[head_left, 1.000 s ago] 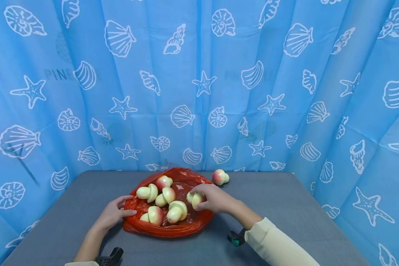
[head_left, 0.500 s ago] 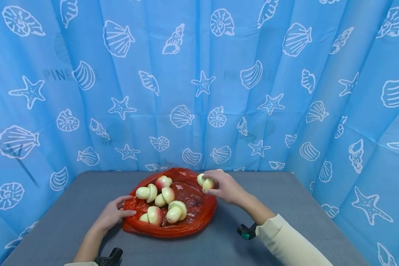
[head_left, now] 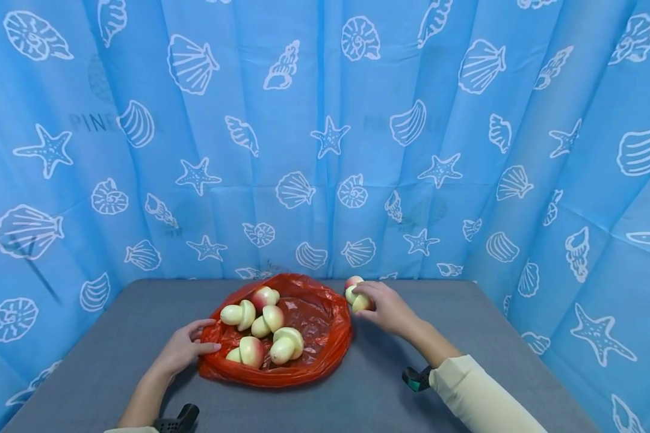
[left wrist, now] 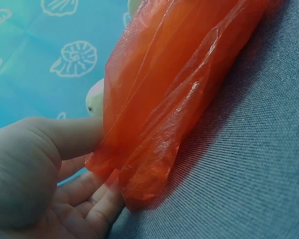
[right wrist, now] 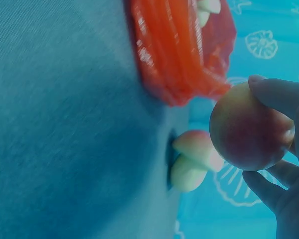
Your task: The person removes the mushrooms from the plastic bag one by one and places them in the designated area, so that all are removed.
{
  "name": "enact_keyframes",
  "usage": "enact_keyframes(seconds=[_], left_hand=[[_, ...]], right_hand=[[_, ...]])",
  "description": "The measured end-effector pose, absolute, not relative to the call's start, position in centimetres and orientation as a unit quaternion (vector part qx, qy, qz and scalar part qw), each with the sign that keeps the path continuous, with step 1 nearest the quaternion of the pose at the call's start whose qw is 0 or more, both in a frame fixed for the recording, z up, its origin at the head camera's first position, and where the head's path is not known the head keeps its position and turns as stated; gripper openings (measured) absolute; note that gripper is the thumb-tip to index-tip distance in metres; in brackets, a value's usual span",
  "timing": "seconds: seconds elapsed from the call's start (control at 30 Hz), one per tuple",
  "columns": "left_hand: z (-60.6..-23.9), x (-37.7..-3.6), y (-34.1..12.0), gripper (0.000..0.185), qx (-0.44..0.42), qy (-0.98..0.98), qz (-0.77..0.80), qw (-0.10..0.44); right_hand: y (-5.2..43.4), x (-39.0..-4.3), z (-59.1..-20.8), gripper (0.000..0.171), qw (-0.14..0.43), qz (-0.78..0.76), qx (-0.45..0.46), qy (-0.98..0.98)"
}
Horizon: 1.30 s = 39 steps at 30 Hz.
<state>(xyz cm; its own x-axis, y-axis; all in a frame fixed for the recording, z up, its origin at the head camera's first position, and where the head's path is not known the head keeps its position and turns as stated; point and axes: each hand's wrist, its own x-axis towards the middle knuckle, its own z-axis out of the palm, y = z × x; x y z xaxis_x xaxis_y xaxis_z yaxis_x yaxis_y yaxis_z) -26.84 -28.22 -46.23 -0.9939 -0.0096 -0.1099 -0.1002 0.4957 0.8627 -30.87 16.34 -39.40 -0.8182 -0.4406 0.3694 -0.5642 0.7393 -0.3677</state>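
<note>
A red plastic bag [head_left: 333, 346] lies with its mouth spread wide, and several toy mushrooms with cream stems and reddish caps, one of them a mushroom [head_left: 287, 346] at the front, sit inside. At the bag's left rim my left hand [head_left: 177, 350] pinches the plastic [left wrist: 139, 164] between thumb and fingers. My right hand [head_left: 390, 310] holds another toy mushroom [right wrist: 251, 127] by its cap, just right of the bag and above the table. Behind it, a loose mushroom [right wrist: 197, 157] rests on the table, partly hidden in the head view by the held one.
The grey cloth-covered table [head_left: 281, 412] ends at the back against a blue curtain [head_left: 325, 150] printed with white shells and starfish. The curtain also runs along both sides. Black devices are strapped at both wrists, such as the right wrist device [head_left: 416, 379].
My right hand has lifted the held mushroom out of the bag and carried it right, past the rim, close to the loose mushroom. My left hand stays at the bag's left rim.
</note>
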Motion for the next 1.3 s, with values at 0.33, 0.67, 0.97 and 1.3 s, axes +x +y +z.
enact_keyframes(seconds=[0.33, 0.67, 0.97, 1.3], left_hand=[[-46.2, -27.0, -28.4, 0.074, -0.028, 0.861, 0.506, 0.045], [-46.2, -26.9, -28.3, 0.073, -0.028, 0.862, 0.505, 0.044], [-46.0, -26.7, -28.1, 0.072, -0.023, 0.863, 0.504, 0.036], [-46.0, -26.5, -28.0, 0.073, -0.028, 0.863, 0.503, 0.035]], right_hand=[[17.6, -31.8, -41.2, 0.041, 0.121, 0.226, 0.259, -0.931], [18.2, -32.4, -42.6, 0.040, 0.084, 0.227, 0.254, -0.936], [18.2, -32.7, -43.0, 0.039, 0.074, 0.230, 0.247, -0.938], [18.0, -32.9, -43.1, 0.040, 0.052, 0.242, 0.217, -0.944]])
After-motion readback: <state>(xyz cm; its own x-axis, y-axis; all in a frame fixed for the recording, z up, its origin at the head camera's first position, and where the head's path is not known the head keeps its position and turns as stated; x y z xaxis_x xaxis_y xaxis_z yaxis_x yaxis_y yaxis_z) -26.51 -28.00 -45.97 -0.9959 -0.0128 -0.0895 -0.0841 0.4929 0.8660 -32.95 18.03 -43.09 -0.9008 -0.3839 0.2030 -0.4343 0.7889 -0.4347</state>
